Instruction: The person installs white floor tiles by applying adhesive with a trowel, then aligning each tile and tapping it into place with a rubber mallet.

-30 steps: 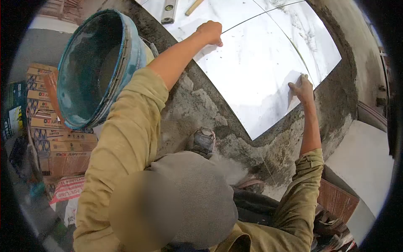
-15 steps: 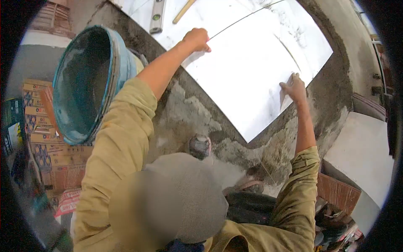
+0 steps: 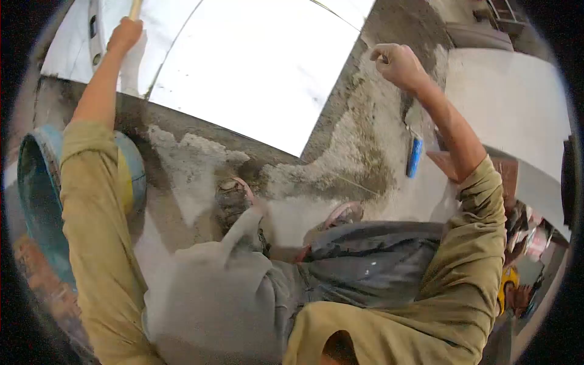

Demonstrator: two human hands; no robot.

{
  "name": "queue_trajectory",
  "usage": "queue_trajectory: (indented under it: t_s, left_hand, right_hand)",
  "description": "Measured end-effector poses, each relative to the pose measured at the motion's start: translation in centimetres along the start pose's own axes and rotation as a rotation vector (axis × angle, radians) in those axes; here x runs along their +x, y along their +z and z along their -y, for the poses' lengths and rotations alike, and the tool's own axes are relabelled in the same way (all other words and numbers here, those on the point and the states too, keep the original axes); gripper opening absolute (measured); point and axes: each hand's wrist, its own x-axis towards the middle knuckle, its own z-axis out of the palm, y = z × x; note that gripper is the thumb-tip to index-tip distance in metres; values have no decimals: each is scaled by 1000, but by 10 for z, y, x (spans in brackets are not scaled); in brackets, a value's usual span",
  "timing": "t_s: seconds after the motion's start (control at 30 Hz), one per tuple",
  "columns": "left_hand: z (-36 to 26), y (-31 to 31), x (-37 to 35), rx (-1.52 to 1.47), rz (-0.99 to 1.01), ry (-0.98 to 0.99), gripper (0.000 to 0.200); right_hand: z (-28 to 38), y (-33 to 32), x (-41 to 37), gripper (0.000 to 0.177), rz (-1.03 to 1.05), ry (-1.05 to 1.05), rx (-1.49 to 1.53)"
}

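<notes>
My left hand is closed round a pale wooden handle; the far end of it lies outside the view. It is over a white tile, beside a spirit level lying there. A second large white tile sits to the right, a thin dark joint line between the two. Off that tile's right edge, my right hand hovers above the rough mortar floor, fingers curled in loosely, and I see nothing in them.
A teal drum stands at the left, partly behind my left arm. On the floor at right lies a blue-handled tool. Near it are a big pale panel and a brown board. My shoes are close to the tile's near corner.
The view has shifted. My left hand has left the tile edge and taken hold of the wooden handle. My right hand has lifted off the right tile and curled.
</notes>
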Motion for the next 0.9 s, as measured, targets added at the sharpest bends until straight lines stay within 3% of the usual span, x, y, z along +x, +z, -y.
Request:
queue_trajectory:
  t_s: [0.03,0.1,0.17,0.2,0.23,0.27,0.3,0.33,0.37,0.4,0.43,0.5,0.57,0.63,0.7,0.77,0.83,0.9]
  left_hand:
    - [-2,3,16,-57,-36,-45,63]
    - [-36,-32,5,-173,50,-52,60]
    - [-58,-35,-30,-584,47,190,50]
    - [-83,-27,-68,-799,29,269,39]
    - [-107,-16,-103,-1012,28,356,30]
    - [-162,-39,-177,-1207,-14,320,27]
    - [-195,-38,-219,-1167,-72,355,27]
    - [-236,-58,-268,-1272,94,211,29]
    - [-262,-46,-300,-1537,146,258,33]
    - [-283,-52,-331,-1506,224,260,33]
    - [-299,-55,-355,-1519,357,134,35]
    - [-312,-53,-379,-1481,545,165,36]
    - [-289,-21,-346,-1234,696,560,41]
    - [-264,-6,-297,-809,254,688,48]
    - [-247,-4,-261,-121,-81,478,62]
    - [-219,11,-243,-16,-12,459,66]
    - [-207,22,-237,83,58,440,70]
    - [-202,21,-240,123,19,474,73]
  right_hand:
    - [-17,4,1,19,-150,-311,-4]
    - [-22,-2,-9,20,-318,-607,-13]
    - [14,-27,-11,27,-56,124,236]
    - [25,-28,-8,33,-92,218,459]
    - [19,-9,2,39,-115,98,561]
    - [51,-24,1,47,-31,92,542]
    - [62,-14,7,58,-9,43,646]
    - [85,-19,5,67,64,151,897]
    - [94,-10,11,70,90,89,1072]
    - [105,-2,17,67,115,61,1100]
    - [113,7,19,64,147,29,1131]
    - [118,33,7,42,37,278,1156]
    - [94,72,-4,39,-56,249,1029]
    - [78,68,-16,36,-141,211,894]
    - [81,33,-24,32,122,341,742]
    - [83,43,-21,32,158,339,844]
    - [88,44,-20,33,292,361,1153]
    - [98,52,-19,36,254,369,1136]
